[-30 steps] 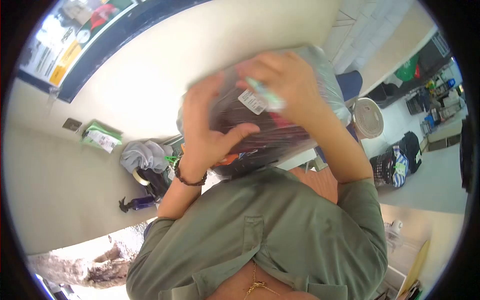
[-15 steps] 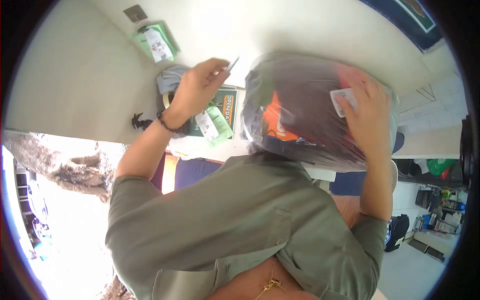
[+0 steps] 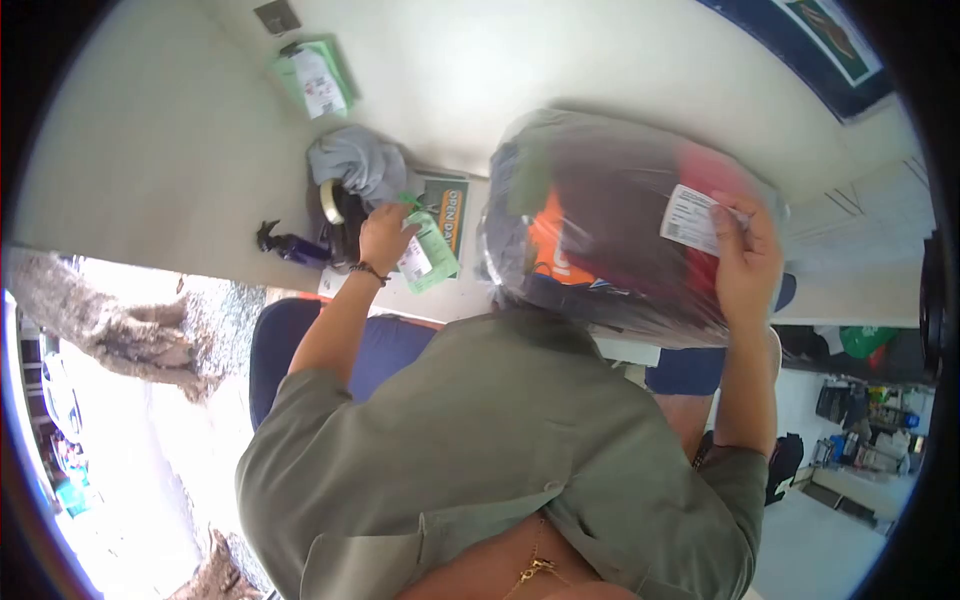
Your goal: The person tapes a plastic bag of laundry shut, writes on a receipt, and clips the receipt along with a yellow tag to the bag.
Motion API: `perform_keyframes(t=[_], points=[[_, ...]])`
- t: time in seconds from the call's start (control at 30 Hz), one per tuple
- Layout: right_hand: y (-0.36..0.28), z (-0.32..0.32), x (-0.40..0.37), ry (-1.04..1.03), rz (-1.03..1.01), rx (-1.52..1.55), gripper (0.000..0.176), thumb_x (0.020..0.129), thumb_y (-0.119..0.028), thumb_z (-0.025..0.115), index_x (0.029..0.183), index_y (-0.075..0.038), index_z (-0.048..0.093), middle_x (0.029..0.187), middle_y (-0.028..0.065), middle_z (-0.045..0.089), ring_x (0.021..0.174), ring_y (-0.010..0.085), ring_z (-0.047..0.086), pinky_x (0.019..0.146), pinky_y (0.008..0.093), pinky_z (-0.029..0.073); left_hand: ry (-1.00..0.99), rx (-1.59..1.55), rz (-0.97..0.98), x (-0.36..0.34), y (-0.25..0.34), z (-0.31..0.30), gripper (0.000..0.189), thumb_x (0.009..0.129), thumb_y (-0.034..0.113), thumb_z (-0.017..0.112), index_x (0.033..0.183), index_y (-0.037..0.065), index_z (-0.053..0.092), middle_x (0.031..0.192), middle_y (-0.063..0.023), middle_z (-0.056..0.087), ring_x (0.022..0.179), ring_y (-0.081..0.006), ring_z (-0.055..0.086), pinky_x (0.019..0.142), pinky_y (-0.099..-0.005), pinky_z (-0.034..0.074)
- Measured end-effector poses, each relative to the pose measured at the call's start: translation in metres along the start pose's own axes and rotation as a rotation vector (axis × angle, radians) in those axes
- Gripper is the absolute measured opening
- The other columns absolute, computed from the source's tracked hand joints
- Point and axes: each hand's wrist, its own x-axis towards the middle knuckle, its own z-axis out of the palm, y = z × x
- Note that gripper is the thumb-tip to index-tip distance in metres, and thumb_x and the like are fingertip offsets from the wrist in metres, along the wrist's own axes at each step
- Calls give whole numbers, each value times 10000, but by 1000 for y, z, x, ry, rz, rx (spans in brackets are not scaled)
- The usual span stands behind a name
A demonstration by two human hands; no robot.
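A bulky clear plastic bag (image 3: 610, 180) packed with folded dark, red and orange cloth lies in front of me. On its right part is a white printed label (image 3: 688, 215). My right hand (image 3: 750, 250) rests there, thumb and curled fingers closed at the label's right edge. To the left, my left hand (image 3: 385, 240) reaches down with bent fingers beside a bundle of green slips (image 3: 432, 255) with a white printed sheet. Whatever lies between those fingertips is hidden.
Behind my left hand are grey cloth (image 3: 360, 165), a roll of tape (image 3: 331, 202) and a dark spray bottle (image 3: 295, 248). An "OPEN DAY" sign (image 3: 452, 215) lies beside the bag. More green slips (image 3: 318, 80) hang on the wall.
My left hand has moved down to the green slips; the thin pale item it held no longer shows. My right hand has shifted down and right, uncovering more of the label.
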Motion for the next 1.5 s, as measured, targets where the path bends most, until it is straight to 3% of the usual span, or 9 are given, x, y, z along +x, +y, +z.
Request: perform_keyframes(t=[0.23,0.37,0.53,0.57,0.63,0.77,0.87,1.13,1.5], points=[[-47,40,-31,37,56,340,176,878,-16,663,1053,-26,657,1019,95,666,945,199,631,844,289,481,97,-849,197,30,177,-88,276,872,73,692,1145,39,661,1013,-57,676,877,-129,617,803,-274,484],[-69,47,-46,-140,-232,-52,250,835,17,671,1081,-19,643,1012,121,682,898,262,652,819,339,496,-304,-1000,376,16,220,-131,242,814,54,740,1046,32,676,994,-63,694,866,-154,652,752,-306,505],[-62,56,-86,28,-351,-439,373,798,23,676,1163,-11,608,1197,150,604,1131,302,560,906,384,477,-293,-1211,337,-3,215,-109,74,867,81,695,924,33,695,901,-76,695,851,-170,655,726,-298,502],[-54,77,-102,145,-45,240,550,796,56,647,1318,11,479,1321,164,489,1224,297,482,987,402,445,-239,-1249,308,-8,216,-108,83,884,96,688,932,28,686,910,-69,690,853,-152,640,732,-289,496],[-51,96,-122,121,217,589,725,839,64,604,1462,21,235,1360,155,433,1185,251,503,1022,387,428,-209,-1384,277,-19,214,-104,114,898,127,690,952,27,675,873,-28,664,841,-92,606,726,-257,484],[-57,120,-131,67,426,634,289,919,-32,592,1195,32,531,1052,99,638,859,146,605,664,257,487,-367,-1488,192,-29,206,-108,135,890,133,696,968,25,671,856,3,652,812,-59,581,693,-226,473],[-70,134,-127,193,447,710,219,910,-65,620,1097,40,577,960,85,645,775,129,595,609,252,467,-328,-1478,177,-35,198,-114,142,895,151,685,961,26,671,844,9,651,792,-53,576,663,-224,466],[-81,147,-117,90,483,750,431,868,-19,604,1258,41,430,899,115,627,687,136,583,558,245,462,-209,-1335,163,-53,184,-131,134,899,148,676,967,33,679,828,0,672,771,-51,598,685,-240,483],[-77,134,-120,-3,467,802,261,848,-3,604,1088,38,510,807,92,596,626,139,542,558,262,418,-263,-1223,255,-54,193,-125,127,875,134,684,921,16,692,853,-31,686,785,-99,633,684,-257,497]])
